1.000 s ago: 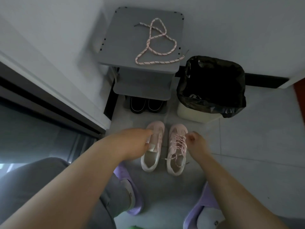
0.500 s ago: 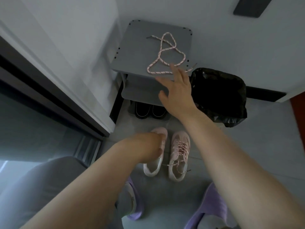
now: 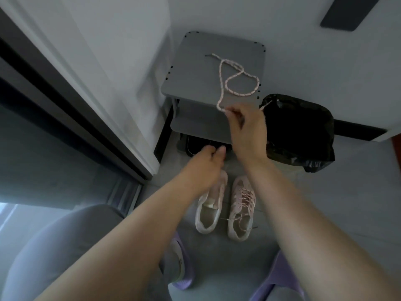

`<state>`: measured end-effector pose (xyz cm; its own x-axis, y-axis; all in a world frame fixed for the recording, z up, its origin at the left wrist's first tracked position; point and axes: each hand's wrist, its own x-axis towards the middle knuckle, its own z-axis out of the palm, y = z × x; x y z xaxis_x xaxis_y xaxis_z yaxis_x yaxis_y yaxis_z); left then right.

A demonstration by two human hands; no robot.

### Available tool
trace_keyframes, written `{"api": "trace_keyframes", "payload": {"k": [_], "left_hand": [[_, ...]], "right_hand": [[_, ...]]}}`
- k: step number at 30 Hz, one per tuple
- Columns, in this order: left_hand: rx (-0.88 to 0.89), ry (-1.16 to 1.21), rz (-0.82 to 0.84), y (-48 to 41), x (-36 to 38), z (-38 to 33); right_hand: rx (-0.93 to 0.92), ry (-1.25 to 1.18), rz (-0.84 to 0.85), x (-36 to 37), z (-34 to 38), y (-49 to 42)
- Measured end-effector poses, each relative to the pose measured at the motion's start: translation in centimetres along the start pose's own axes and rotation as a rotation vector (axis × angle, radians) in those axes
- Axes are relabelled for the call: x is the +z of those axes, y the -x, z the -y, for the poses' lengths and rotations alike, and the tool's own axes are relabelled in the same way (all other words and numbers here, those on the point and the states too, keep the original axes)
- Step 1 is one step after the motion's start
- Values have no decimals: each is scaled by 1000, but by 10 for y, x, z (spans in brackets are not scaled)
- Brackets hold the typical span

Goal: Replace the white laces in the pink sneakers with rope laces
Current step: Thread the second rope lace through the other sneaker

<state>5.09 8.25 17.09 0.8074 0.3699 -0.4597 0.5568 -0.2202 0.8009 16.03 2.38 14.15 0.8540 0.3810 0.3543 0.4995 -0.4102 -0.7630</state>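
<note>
Head view, right hand [image 3: 247, 129]: at the front edge of the shelf top, thumb and fingertips clamped on a bend of the rope lace, other fingers curled under.
Rope lace [image 3: 238, 78]: pink-and-white flecked cord lying in loose loops on the shelf top; one tip points to the shelf's far left, the near bend is lifted in the pinch, and the other tip sticks out beside the bin.
Left hand [image 3: 206, 168]: lower, above the toe of the left sneaker, fingers loosely curled with the tips together; nothing visible in it.
Left sneaker [image 3: 208, 213]: pink, on the floor, its opening shows no lace; partly hidden by the left hand.
Right sneaker [image 3: 242, 209]: just beside its pair, toes toward the shelf, laced with a pinkish flecked lace, loose ends trailing at the heel side.
Shelf [image 3: 195, 72]: grey, tiered, against the wall; dark shoes [image 3: 195, 146] sit beneath it.
Bin [image 3: 303, 131]: lined with a black bag, right of the shelf.
Slippers [image 3: 182, 270]: purple, on the person's feet, nearest the camera.
</note>
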Motion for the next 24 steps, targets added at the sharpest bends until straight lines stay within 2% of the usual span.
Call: {"api": "trace_keyframes", "payload": {"k": [2, 3, 6, 8, 10, 12, 14, 15, 17, 19, 20, 21, 24], "left_hand": [[-136, 514, -4, -3, -4, -6], [-174, 647, 42, -3, -3, -6], [-208, 580, 128, 2, 13, 1], [-210, 636, 47, 0, 17, 1], [-245, 840, -88, -7, 10, -5], [-228, 928, -229, -17, 0, -5], [-143, 791, -290, -21, -1, -1], [-83, 636, -298, -21, 2, 2], [75, 123, -264, -20, 12, 12], [166, -369, -64, -15, 28, 23], [150, -498, 88, -9, 37, 28], [113, -620, 237, -4, 49, 36], [108, -935, 498, 14, 91, 62]], "right_hand": [[188, -283, 179, -12, 15, 32], [250, -389, 269, -18, 18, 50], [438, -541, 364, -36, 5, 97], [567, -504, 362, -51, -20, 119], [661, -359, 349, -66, -53, 144], [852, -208, 248, -86, -92, 173], [1056, -120, 55, -109, -127, 195], [1137, -121, -25, -118, -133, 197], [1177, -167, -114, -125, -141, 188], [1211, -405, -182, -117, -129, 171], [1223, -545, -138, -109, -121, 167], [1225, -631, -18, -97, -111, 163], [1222, -699, 294, -62, -79, 177]]}}
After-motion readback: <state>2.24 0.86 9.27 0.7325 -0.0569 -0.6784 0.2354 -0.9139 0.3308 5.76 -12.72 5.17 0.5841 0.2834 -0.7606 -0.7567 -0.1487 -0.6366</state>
